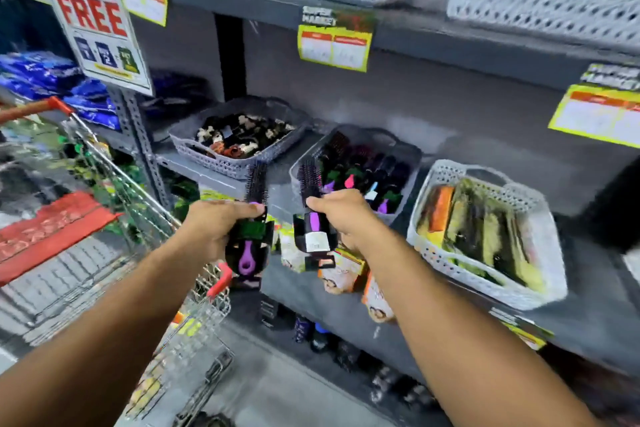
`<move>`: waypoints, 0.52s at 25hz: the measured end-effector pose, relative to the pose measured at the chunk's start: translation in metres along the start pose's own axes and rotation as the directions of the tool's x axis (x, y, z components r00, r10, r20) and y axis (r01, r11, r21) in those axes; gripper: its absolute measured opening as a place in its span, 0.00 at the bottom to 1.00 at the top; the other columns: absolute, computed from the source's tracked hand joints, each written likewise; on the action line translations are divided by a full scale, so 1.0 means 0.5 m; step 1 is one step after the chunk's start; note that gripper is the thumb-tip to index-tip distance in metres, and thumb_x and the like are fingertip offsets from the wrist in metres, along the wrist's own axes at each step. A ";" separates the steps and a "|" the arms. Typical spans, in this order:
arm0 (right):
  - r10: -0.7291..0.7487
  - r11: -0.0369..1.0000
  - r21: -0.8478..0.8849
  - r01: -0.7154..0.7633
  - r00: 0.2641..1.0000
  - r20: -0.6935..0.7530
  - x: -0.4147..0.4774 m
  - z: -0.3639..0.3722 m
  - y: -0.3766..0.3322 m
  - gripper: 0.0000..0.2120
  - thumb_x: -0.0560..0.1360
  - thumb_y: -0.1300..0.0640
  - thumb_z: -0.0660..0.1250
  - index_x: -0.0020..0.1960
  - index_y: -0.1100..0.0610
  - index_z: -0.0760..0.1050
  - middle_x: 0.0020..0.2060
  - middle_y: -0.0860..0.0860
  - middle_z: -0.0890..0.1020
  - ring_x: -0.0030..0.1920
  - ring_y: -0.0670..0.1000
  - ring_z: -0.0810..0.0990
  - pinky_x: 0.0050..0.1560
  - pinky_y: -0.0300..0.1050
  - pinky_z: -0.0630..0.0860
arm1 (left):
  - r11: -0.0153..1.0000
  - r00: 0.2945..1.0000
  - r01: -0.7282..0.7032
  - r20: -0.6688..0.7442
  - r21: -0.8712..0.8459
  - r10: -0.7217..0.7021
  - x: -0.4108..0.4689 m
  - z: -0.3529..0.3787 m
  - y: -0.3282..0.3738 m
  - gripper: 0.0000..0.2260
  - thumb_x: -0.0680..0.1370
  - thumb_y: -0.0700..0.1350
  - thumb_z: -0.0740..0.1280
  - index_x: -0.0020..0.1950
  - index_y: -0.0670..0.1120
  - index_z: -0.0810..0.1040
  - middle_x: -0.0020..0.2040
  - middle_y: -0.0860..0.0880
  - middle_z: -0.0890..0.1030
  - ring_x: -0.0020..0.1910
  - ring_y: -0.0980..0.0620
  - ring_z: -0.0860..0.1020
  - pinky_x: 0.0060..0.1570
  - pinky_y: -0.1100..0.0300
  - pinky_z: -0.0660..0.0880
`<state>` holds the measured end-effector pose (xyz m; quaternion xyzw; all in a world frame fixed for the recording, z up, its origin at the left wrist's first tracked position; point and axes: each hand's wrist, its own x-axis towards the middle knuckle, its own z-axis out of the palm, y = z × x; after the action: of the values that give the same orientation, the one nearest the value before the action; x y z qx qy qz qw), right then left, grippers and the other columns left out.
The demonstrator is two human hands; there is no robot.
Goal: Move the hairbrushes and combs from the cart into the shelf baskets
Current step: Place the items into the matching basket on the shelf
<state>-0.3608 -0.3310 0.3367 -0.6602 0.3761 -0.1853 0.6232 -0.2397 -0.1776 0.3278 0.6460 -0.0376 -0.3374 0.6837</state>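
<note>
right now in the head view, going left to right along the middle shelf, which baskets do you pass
grey basket of hair clips → dark basket of round hairbrushes → white basket of flat packaged items

Above my cart hangs a white sign (90, 10) reading "GET 1 FREE". A yellow shelf tag (335, 38) carries "SUPER MARKET" on top; its prices are too blurred to read.

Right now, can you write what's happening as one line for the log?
left hand: holds round brush | right hand: holds round brush | brush basket: just ahead | cart: at left
</note>
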 end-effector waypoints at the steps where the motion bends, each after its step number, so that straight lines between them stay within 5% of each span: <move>1: -0.005 1.000 -0.002 0.005 0.999 -0.037 -0.015 -0.038 0.000 0.07 0.69 0.62 0.72 0.35 0.63 0.77 0.32 0.54 0.77 0.31 0.48 0.75 0.32 0.40 0.73 | 1.000 0.999 0.008 0.047 0.012 -0.009 -0.003 0.038 -0.003 0.06 0.69 0.32 0.74 0.37 0.38 0.78 0.25 0.46 0.81 0.22 0.52 0.80 0.23 0.58 0.79; 3: -0.010 0.999 -0.036 0.006 0.993 -0.117 -0.043 -0.115 0.002 0.09 0.69 0.60 0.72 0.39 0.66 0.78 0.33 0.55 0.79 0.34 0.49 0.75 0.32 0.41 0.72 | 0.999 0.989 0.018 0.149 0.046 -0.025 -0.014 0.118 -0.006 0.06 0.70 0.32 0.73 0.37 0.39 0.77 0.25 0.46 0.81 0.21 0.53 0.80 0.21 0.59 0.78; 7: 0.001 0.996 -0.089 -0.025 0.967 -0.255 -0.079 -0.237 0.007 0.21 0.70 0.55 0.72 0.53 0.71 0.76 0.56 0.63 0.80 0.49 0.55 0.78 0.50 0.46 0.73 | 0.996 0.953 0.026 0.300 0.085 -0.051 -0.022 0.252 -0.010 0.07 0.71 0.29 0.71 0.37 0.38 0.77 0.23 0.47 0.81 0.20 0.52 0.80 0.20 0.60 0.77; 13: 0.002 0.994 -0.096 -0.047 0.908 -0.418 -0.071 -0.336 0.001 0.27 0.69 0.52 0.73 0.58 0.71 0.73 0.58 0.65 0.77 0.57 0.62 0.77 0.58 0.57 0.73 | 0.985 0.908 -0.013 0.414 0.170 -0.059 0.010 0.382 0.014 0.07 0.70 0.28 0.71 0.36 0.38 0.78 0.24 0.45 0.82 0.21 0.52 0.80 0.19 0.61 0.76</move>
<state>-0.5039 -0.4202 0.3701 -0.6321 0.5180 -0.2944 0.4955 -0.3262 -0.3446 0.3634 0.6149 -0.2036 -0.4713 0.5986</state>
